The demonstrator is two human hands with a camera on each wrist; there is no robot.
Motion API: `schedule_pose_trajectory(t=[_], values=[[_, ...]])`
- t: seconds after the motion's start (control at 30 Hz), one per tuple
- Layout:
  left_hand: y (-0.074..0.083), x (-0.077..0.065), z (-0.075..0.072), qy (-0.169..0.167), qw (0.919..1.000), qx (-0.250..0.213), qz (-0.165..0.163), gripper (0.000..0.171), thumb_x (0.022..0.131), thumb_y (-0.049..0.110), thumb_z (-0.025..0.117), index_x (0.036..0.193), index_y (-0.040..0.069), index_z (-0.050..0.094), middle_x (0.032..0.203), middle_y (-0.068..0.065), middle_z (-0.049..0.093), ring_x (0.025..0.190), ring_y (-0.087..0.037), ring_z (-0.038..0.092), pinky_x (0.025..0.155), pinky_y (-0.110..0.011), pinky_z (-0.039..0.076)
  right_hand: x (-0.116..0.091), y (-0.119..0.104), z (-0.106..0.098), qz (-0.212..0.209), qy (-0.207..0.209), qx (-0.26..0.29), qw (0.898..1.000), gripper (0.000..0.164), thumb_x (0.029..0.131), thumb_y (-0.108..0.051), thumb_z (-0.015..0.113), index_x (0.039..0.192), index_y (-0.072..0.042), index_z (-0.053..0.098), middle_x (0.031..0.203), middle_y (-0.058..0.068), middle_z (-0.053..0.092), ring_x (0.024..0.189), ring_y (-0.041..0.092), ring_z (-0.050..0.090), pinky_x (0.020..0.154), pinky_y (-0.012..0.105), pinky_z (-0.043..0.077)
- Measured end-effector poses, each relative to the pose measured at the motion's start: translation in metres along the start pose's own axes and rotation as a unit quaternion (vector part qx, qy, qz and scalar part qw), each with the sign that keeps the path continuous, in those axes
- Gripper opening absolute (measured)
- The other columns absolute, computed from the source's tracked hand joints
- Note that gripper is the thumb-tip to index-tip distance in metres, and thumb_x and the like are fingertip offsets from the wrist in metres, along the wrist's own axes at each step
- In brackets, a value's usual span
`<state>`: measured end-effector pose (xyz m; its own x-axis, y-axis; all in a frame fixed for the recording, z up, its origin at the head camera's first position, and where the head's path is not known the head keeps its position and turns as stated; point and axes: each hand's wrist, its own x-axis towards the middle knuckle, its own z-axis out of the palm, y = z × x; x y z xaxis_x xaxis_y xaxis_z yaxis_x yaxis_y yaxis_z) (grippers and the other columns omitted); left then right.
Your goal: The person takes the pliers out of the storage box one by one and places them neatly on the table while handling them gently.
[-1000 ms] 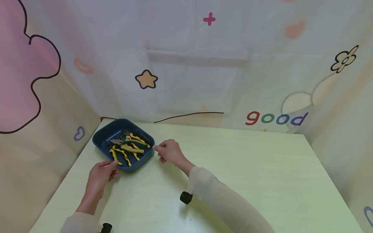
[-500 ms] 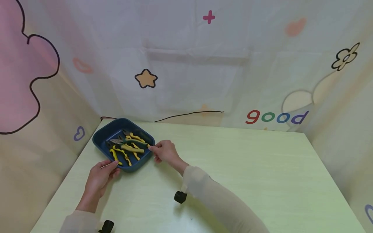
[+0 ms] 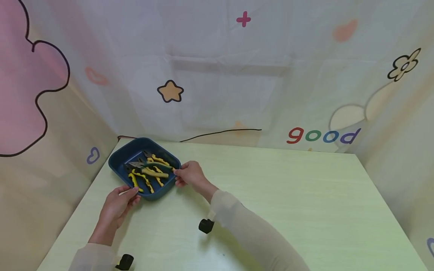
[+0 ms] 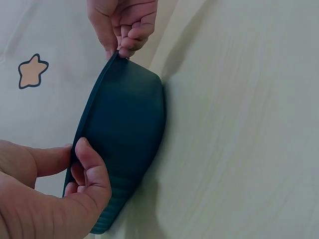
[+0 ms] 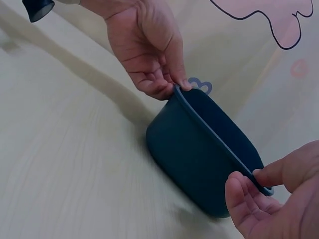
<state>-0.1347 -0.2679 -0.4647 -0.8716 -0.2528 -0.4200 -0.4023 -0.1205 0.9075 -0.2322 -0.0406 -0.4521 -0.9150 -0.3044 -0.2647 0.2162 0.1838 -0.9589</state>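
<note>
A dark blue basin (image 3: 123, 154) with rounded corners stands at the table's back left. Inside it lie several pliers (image 3: 154, 173) with yellow and green handles. My left hand (image 3: 116, 205) pinches the rim at the near left corner, thumb over the edge. At the right corner my right hand (image 3: 194, 175) pinches the rim between thumb and fingers. Both wrist views show the outer wall of the basin (image 4: 124, 109), with a hand at each end of its rim. In the right wrist view the basin (image 5: 184, 154) hides the pliers behind its wall.
The pale green table (image 3: 288, 203) stretches to the right and front. A printed curtain (image 3: 220, 94) with a star and the word "good" hangs along the back and sides. Black wrist cameras (image 3: 206, 226) sit below the sleeves.
My right hand has shifted left onto the rim of the basin, from just touching its edge to pinching it. My left hand and the basin have stayed nearly in place.
</note>
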Motion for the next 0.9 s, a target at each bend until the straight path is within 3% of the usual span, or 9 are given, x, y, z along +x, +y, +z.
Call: schedule_pose_trajectory(t=[0.17,0.3,0.6,0.9], values=[[0.000,0.000,-0.001,-0.017,0.9999,-0.002,-0.003,0.042,0.105,0.011,0.061,0.136,-0.001,0.035,0.093,-0.002,0.061,0.077,-0.008,0.064,0.074,-0.020,0.056,-0.001,-0.002,-0.002,0.021,-0.015,0.026,0.999,0.017,0.101,-0.003,0.065,0.097,0.013,0.069,0.071,0.011,0.065,0.053,0.016,0.063,0.075,0.043,0.061],[0.000,-0.002,0.000,-0.030,0.9995,-0.002,-0.004,0.038,0.105,0.011,0.060,0.132,-0.001,0.036,0.095,-0.003,0.061,0.079,-0.009,0.064,0.075,-0.021,0.056,-0.001,0.000,-0.005,0.033,-0.026,0.032,0.999,0.017,0.101,-0.004,0.064,0.090,0.009,0.068,0.071,0.011,0.064,0.053,0.016,0.063,0.074,0.041,0.062],[-0.004,-0.009,0.001,-0.066,0.9978,-0.005,0.002,0.026,0.106,0.007,0.057,0.120,0.000,0.036,0.092,-0.002,0.063,0.080,-0.010,0.066,0.074,-0.020,0.055,-0.004,0.004,-0.014,0.065,-0.058,0.047,0.995,0.024,0.102,-0.005,0.062,0.079,0.000,0.062,0.072,0.010,0.063,0.054,0.017,0.063,0.066,0.034,0.061],[-0.007,-0.012,0.003,-0.079,0.9968,-0.003,-0.008,0.027,0.106,0.007,0.058,0.120,-0.001,0.037,0.099,-0.006,0.061,0.083,-0.012,0.065,0.076,-0.023,0.056,-0.016,0.005,-0.024,0.066,-0.075,0.039,0.994,0.027,0.103,-0.005,0.061,0.077,-0.001,0.060,0.072,0.010,0.063,0.055,0.016,0.063,0.059,0.029,0.058]])
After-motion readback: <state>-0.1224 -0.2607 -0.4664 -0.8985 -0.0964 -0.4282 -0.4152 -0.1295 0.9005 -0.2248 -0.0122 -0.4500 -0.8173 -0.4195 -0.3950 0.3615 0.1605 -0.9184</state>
